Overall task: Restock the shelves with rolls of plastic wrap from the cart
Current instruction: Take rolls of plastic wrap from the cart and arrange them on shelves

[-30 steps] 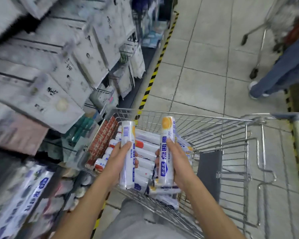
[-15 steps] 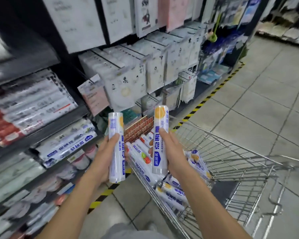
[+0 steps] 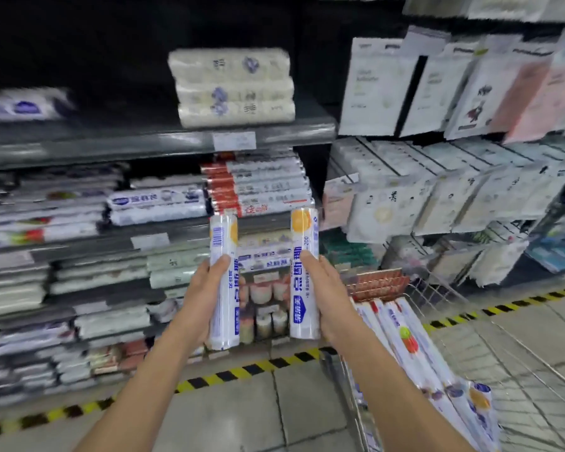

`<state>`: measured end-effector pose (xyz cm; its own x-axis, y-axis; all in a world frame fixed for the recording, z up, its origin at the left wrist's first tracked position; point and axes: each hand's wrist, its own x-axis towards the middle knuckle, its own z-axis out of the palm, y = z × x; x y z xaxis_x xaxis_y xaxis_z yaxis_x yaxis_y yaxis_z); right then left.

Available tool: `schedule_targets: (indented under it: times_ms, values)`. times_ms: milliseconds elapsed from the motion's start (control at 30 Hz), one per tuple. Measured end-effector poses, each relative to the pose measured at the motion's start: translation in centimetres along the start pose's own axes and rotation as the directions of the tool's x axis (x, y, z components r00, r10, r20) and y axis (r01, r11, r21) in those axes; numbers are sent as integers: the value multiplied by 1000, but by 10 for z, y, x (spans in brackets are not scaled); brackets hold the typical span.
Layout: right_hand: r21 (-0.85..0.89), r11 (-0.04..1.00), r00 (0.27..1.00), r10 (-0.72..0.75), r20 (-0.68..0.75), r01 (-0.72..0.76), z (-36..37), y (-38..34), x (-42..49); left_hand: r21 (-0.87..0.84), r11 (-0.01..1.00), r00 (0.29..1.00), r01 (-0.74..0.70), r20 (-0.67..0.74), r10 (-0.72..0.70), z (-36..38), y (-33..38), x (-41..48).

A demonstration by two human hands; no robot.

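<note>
Left hand (image 3: 206,300) and right hand (image 3: 328,298) each grip a white cylindrical plastic-wrap roll (image 3: 224,256) (upright, mid-carry), which next probably must lie flat on the grey metal shelf (image 3: 79,246).

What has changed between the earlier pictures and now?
The view swung from the cart to the shelves; the cart lies lower right. The left roll and right roll rose before the shelves. Unchanged: left hand grips the left roll, right hand the right roll, both upright.
</note>
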<state>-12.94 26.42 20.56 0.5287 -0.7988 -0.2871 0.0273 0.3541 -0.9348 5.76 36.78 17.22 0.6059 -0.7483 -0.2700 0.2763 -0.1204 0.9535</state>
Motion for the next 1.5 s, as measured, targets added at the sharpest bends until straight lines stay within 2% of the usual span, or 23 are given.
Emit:
schedule_targets:
  times_ms: [200, 433, 700, 900, 1100, 1367, 1500]
  values:
    - [-114, 993, 973, 16, 229, 11, 144, 20, -11, -25, 997, 977, -70, -204, 63, -142, 25, -58]
    - [-175, 984, 867, 66, 494, 25, 321, 59, -41, -39, 985, 897, -166, -421, 135, -299, 52, -136]
    - [-187, 981, 719, 91, 689, 56, 485, 79, -75, 2, 971, 737, -238, -651, 181, -441, 76, -195]
    - [-211, 976, 654, 122, 747, 60, 571, 79, -58, -19, 963, 670, -268, -722, 172, -502, 97, -183]
    - [-191, 980, 612, 114, 783, 62, 653, 79, -9, -47, 953, 658, -299, -733, 171, -559, 131, -133]
    - [-198, 979, 625, 121, 771, 55, 743, 70, 61, 44, 959, 671, -280, -706, 228, -624, 179, -56]
    - [-195, 979, 661, 106, 742, 61, 770, 63, 80, 55, 962, 692, -268, -684, 232, -646, 195, -27]
